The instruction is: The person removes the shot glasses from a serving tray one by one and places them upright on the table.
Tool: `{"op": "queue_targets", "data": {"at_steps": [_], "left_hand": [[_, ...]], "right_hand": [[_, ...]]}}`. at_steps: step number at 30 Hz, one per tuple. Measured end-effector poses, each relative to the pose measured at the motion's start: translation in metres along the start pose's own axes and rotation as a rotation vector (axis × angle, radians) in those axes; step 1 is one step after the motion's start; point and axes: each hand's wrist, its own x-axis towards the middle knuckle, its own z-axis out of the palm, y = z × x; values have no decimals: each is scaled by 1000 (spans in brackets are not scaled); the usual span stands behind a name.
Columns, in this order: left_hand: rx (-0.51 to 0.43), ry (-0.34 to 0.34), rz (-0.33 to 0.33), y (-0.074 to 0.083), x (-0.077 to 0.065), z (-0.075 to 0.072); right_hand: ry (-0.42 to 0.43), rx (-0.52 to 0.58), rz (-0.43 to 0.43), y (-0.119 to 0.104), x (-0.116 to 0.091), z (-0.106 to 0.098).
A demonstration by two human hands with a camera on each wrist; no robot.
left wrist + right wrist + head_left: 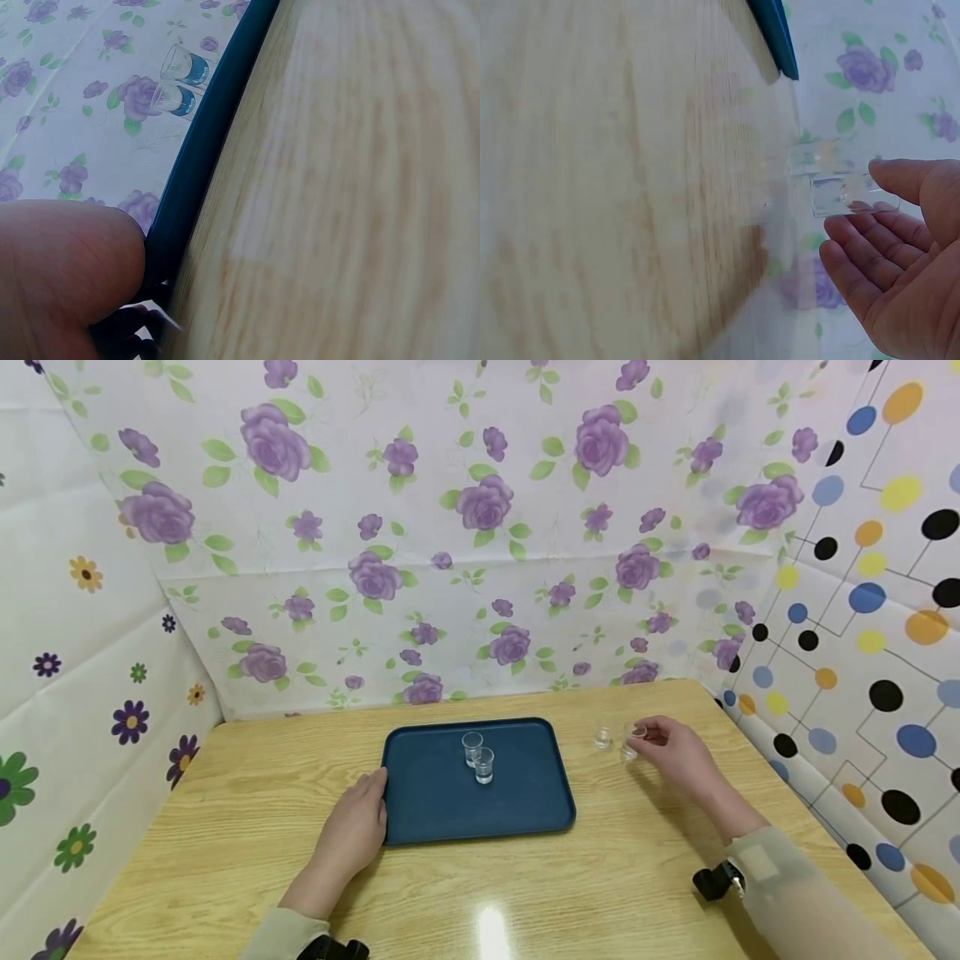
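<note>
Head view: the nearer small transparent cup (pixel 484 768) overlaps the farther transparent cup (pixel 470 744), hiding part of its base; fingers of the right hand (pixel 681 758) partly cover a third transparent cup (pixel 628 751); the lower edge crops the black left wrist camera (pixel 330 949). Left wrist view: cup markings too small to read; dark-blue tray (pixel 196 150) cropped above. Right wrist view: pale wooden bench (pixel 615 187) blurred.

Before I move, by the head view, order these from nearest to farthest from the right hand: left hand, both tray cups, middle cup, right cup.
1. Right cup: at the right hand.
2. Middle cup: on the table, just left.
3. Front cup, back cup: on the tray, too close to call.
4. Left hand: at the tray's left edge.
</note>
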Motion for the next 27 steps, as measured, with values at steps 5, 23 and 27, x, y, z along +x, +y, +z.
{"op": "queue_targets", "data": {"at_steps": [5, 23, 27], "left_hand": [[-4, 4, -5, -1, 0, 1], [3, 4, -5, -1, 1, -1], [3, -4, -10, 0, 1, -1]], "right_hand": [[4, 14, 10, 6, 10, 1], [4, 31, 8, 9, 24, 7], [7, 34, 25, 10, 25, 8]]}}
